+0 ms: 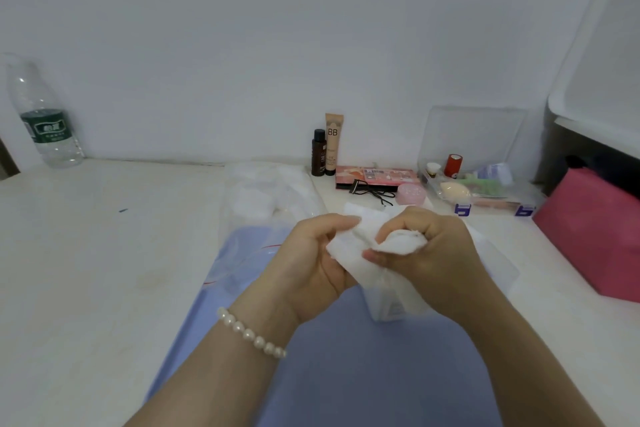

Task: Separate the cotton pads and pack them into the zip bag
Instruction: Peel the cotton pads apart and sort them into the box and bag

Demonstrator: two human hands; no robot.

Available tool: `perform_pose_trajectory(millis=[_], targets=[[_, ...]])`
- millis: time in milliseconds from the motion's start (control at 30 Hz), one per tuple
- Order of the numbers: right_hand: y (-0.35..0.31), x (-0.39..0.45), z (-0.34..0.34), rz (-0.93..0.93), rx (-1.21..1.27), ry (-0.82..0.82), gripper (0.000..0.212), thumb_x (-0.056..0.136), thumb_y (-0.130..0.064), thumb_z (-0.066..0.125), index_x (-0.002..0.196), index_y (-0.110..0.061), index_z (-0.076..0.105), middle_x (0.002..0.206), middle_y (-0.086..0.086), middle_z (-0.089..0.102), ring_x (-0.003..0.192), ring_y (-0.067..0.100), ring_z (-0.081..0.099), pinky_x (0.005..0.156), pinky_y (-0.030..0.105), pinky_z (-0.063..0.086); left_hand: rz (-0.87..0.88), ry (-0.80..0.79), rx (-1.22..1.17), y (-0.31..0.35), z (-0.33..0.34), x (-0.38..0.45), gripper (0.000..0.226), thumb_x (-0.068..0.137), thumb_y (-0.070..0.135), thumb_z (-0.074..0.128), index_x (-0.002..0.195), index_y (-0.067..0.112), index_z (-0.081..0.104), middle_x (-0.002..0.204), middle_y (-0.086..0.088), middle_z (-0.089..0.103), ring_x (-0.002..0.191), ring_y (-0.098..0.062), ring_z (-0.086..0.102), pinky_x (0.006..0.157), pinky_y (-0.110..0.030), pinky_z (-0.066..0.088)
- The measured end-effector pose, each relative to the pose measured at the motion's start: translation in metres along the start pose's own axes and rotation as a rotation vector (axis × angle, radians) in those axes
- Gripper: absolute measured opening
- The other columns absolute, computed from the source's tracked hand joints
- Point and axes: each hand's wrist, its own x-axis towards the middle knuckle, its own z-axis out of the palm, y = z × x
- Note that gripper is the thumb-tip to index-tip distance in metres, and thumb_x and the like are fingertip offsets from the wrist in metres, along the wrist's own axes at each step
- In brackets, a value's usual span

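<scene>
Setting: a home dressing area. Indicators: a white tabletop (86, 253) against a plain wall, carrying a BB cream tube (334, 142), a makeup palette (377, 177), an eyelash curler (370, 191) and a clear cosmetics box (485, 184).

A water bottle (44, 121) stands far left on the surface (86, 253), while a BB tube (333, 142), dark bottle (318, 152), clear box (478, 170) and pink bag (592, 239) sit right.
</scene>
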Motion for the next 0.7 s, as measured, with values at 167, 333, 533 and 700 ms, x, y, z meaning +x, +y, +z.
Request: perform_pose_trajectory(millis=[167, 333, 533, 700], targets=[[-0.006, -0.002, -0.004, -0.031, 0.056, -0.031, 0.029, 0.061, -0.003, 0.083, 0.058, -0.024, 0.064, 0.064, -0.008, 0.061, 0.067, -0.001, 0.057, 0.062, 0.008, 0.042, -0.009, -0.012, -0.007, 0.002, -0.002, 0.001, 0.023, 0.082, 0.002, 0.048, 0.091, -0.004, 0.069, 0.094, -0.018, 0.070, 0.076, -0.022, 0.067, 0.065, -0.028, 0.056], [-0.015, -0.003, -0.014, 0.225, 0.584, 0.088, 0.019, 0.059, -0.003, 0.080, 0.068, -0.009, 0.064, 0.059, -0.005, 0.066, 0.055, 0.007, 0.063, 0.048, 0.018, 0.047, 0.185, 0.034, -0.007, -0.008, 0.003, 0.008, 0.030, 0.098, -0.002, 0.035, 0.113, 0.001, 0.060, 0.113, -0.016, 0.067, 0.105, -0.026, 0.065, 0.081, -0.034, 0.057], [-0.012, -0.004, 0.004, 0.400, 0.571, 0.146, 0.011, 0.071, -0.003, 0.074, 0.077, -0.009, 0.067, 0.063, -0.002, 0.070, 0.058, 0.008, 0.066, 0.049, 0.019, 0.050, 0.131, -0.042, -0.043, -0.010, 0.005, 0.007, 0.035, 0.099, 0.009, 0.035, 0.124, -0.006, 0.053, 0.120, -0.020, 0.063, 0.116, -0.031, 0.058, 0.094, -0.037, 0.049], [-0.009, -0.003, 0.007, 0.301, 0.401, 0.195, 0.014, 0.073, -0.005, 0.075, 0.069, -0.013, 0.065, 0.054, -0.010, 0.065, 0.052, -0.001, 0.059, 0.048, 0.013, 0.047, 0.031, -0.083, -0.097, -0.005, 0.004, 0.006, 0.050, 0.102, 0.031, 0.026, 0.127, -0.003, 0.051, 0.124, -0.019, 0.061, 0.116, -0.027, 0.059, 0.095, -0.035, 0.049]])
